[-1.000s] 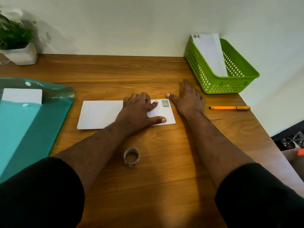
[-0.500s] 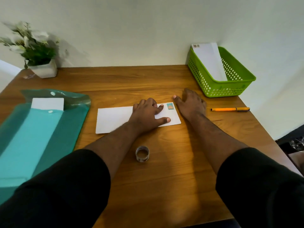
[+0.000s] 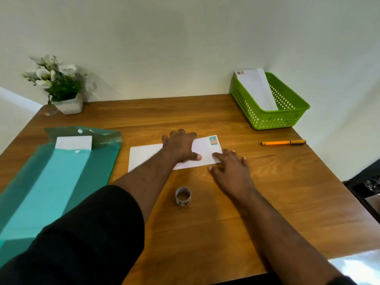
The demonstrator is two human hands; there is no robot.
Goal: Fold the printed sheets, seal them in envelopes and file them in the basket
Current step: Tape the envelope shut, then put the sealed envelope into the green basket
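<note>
Seeing a white envelope [image 3: 202, 153] flat on the desk [image 3: 267, 192], long side across, teal stamp [image 3: 213, 140] at its far right corner. Left hand [image 3: 180, 146] lies open, palm down on its middle. Right hand [image 3: 230, 167] open, fingertips on the near right corner; half a second ago it lay flat on the desk past the envelope's right end. Green basket [image 3: 273, 118] holds another envelope.

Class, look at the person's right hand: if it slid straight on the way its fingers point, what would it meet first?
The right hand points up-left; its fingertips already touch the stamped envelope, and beyond that probably the left hand.
</note>
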